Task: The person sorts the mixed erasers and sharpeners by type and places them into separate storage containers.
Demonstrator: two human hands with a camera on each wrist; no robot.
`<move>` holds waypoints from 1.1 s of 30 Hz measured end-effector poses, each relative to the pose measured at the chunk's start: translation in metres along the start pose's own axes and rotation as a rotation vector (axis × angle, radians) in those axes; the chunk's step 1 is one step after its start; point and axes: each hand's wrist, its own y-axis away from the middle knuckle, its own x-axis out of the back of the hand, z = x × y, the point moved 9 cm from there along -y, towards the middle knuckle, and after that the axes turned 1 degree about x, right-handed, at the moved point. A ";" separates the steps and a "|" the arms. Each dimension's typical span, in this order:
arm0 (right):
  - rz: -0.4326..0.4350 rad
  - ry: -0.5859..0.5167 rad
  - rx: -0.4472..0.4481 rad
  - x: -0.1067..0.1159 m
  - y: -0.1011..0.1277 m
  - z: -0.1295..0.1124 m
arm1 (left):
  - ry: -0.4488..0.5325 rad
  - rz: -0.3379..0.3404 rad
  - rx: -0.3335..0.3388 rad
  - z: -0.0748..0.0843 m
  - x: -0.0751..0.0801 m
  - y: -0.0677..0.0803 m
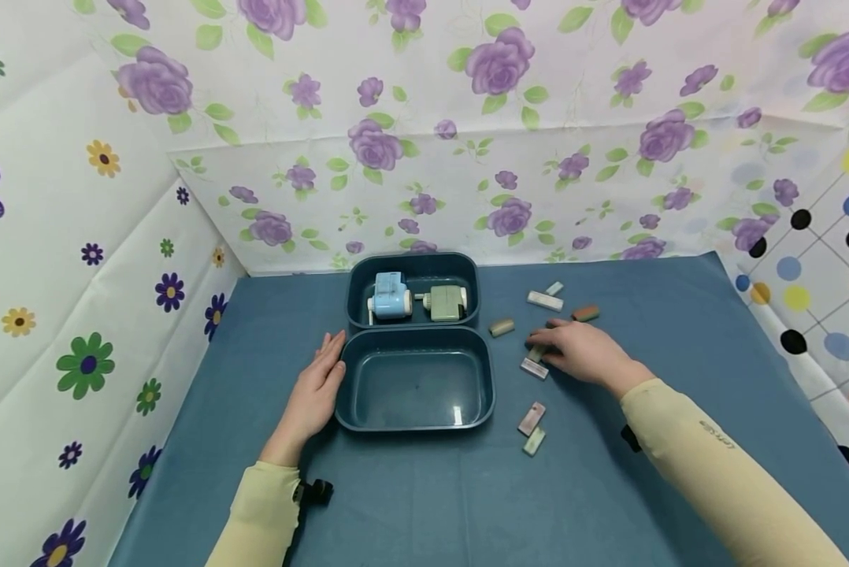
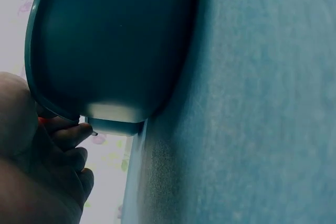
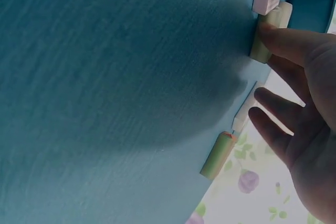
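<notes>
Erasers (image 1: 532,430) nearest; L hand (image 1: 316,391) flat against empty tray (image 1: 416,430).

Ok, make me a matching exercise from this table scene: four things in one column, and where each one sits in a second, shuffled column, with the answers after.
Things:
1. blue sharpener
2. left hand
3. right hand
4. near tray

Places:
A. resting on erasers right of the trays
B. inside the far tray
C. against the near tray's left rim
D. directly in front of the far tray, nothing in it

Pairs: 1-B, 2-C, 3-A, 4-D
</notes>
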 end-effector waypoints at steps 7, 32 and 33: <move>-0.011 0.016 0.005 0.001 -0.005 -0.002 | 0.013 0.023 -0.005 0.001 0.001 0.000; 0.001 0.076 -0.072 0.004 -0.002 0.004 | 0.024 0.031 -0.014 0.001 -0.004 0.000; -0.001 0.073 -0.091 0.004 -0.003 0.005 | 0.021 0.030 -0.016 0.001 -0.004 0.000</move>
